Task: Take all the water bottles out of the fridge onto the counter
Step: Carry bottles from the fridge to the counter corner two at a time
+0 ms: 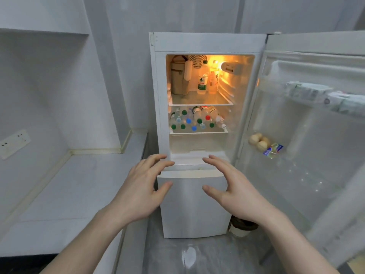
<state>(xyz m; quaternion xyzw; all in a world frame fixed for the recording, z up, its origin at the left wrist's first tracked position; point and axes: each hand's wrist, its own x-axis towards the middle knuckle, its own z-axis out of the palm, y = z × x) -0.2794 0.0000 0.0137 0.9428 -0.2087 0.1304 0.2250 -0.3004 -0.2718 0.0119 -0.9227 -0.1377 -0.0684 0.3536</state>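
A white fridge (207,43) stands ahead with its upper door (308,123) swung open to the right. Several water bottles (194,118) with green, blue and red caps lie stacked on the middle shelf, caps toward me. Two more bottles (203,81) stand upright on the lit top shelf. A pale counter (65,186) runs along the left. My left hand (141,186) and my right hand (236,187) hover in front of the lower fridge door, fingers spread and holding nothing, well below the bottles.
A beige bag (178,76) stands at the left of the top shelf. The open door holds cartons (316,93) up high and round food in a bag (260,143) lower down. A wall socket (14,143) sits left. A bin (242,227) stands right of the fridge base.
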